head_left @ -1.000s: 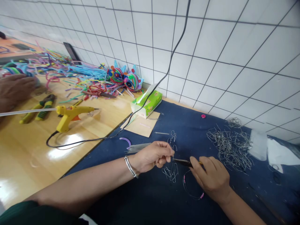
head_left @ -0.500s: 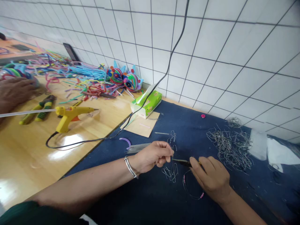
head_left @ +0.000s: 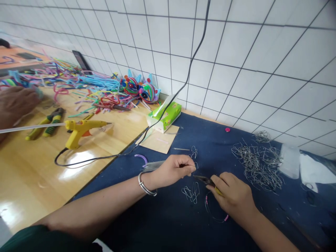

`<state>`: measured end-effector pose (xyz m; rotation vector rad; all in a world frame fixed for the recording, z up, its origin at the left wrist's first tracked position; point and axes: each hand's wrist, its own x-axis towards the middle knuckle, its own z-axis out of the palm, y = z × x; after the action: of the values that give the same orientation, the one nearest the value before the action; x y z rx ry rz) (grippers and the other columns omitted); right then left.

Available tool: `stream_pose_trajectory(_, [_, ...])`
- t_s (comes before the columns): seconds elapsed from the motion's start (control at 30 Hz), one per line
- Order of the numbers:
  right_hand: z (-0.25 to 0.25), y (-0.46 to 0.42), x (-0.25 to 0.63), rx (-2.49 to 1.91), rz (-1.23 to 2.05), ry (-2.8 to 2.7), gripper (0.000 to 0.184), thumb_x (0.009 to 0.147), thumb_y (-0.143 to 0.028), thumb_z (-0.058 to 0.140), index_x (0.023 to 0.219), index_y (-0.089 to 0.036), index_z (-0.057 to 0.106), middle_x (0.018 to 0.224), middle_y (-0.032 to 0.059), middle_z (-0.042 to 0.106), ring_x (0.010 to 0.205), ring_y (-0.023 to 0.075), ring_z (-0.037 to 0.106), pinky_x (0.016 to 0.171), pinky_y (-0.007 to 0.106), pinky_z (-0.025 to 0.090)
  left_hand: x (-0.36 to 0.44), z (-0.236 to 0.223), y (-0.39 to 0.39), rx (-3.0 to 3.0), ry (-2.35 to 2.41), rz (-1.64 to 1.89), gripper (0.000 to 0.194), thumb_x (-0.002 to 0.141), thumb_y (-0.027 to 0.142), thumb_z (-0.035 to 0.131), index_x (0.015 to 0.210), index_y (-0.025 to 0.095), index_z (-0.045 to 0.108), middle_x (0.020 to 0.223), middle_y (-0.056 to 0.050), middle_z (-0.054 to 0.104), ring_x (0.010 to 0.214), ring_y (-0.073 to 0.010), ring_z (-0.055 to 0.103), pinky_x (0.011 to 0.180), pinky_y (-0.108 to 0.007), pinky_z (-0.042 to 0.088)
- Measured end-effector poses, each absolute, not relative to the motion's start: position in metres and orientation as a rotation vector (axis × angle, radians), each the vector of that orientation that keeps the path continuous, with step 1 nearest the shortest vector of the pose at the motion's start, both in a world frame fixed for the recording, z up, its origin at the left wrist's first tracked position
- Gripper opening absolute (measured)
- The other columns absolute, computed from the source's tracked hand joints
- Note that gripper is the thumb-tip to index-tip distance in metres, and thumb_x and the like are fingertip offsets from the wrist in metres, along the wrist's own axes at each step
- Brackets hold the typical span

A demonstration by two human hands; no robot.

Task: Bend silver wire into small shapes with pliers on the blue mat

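My left hand [head_left: 174,170] pinches a thin piece of wire, mostly hidden by the fingers, above the dark blue cloth [head_left: 152,220]. In my right hand [head_left: 235,192] are pliers [head_left: 206,180] with a yellow handle; their tips point at the left fingertips, a small gap apart. Below the pliers' tips lies a small heap of bent wires [head_left: 191,192]. A wire ring with pink beads [head_left: 226,217] rests beside my right hand. Straight wires [head_left: 154,165] lie partly behind my left hand, near a purple curved piece [head_left: 141,159].
A tangled wire pile [head_left: 258,166] lies to the right. At the back stand a green tissue pack [head_left: 168,117] and a hanging black cable [head_left: 189,70]. On the wooden table are a yellow glue gun [head_left: 78,131], green-yellow pliers [head_left: 49,124], colourful pipe cleaners [head_left: 97,82] and another person's hand [head_left: 18,103].
My left hand has turned and risen slightly. The pliers have drawn a little away from the left fingertips and tilted, and my right hand has shifted its hold on them.
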<state>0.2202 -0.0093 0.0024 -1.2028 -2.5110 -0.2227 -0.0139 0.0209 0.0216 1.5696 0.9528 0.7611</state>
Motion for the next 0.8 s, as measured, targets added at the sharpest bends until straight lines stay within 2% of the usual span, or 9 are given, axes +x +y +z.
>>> stream_pose_trajectory(0.4, [0.005,-0.010,0.219,-1.202,0.185,-2.444,0.013,0.080,-0.030,0.054,0.087,-0.021,0.060,0.071,0.0012,0.052,0.062,0.0109,0.049,0.057,0.022,0.036,-0.017,0.025,0.021,1.957,0.818,0.834,0.018,0.085,0.023,0.047,0.077,0.012,0.059,0.069,-0.002,0.054,0.064,-0.0085,0.048,0.062,-0.022,0.040])
stream_pose_trajectory(0.8, [-0.007,-0.007,0.220,-1.239,0.223,-2.418,0.016,0.081,-0.031,0.053,0.090,-0.020,0.059,0.074,0.0023,0.053,0.066,0.0115,0.051,0.060,0.022,0.038,-0.016,0.022,0.024,1.718,0.864,0.802,0.015,0.082,0.024,0.050,0.077,0.012,0.057,0.069,-0.001,0.053,0.061,-0.0073,0.047,0.058,-0.020,0.039])
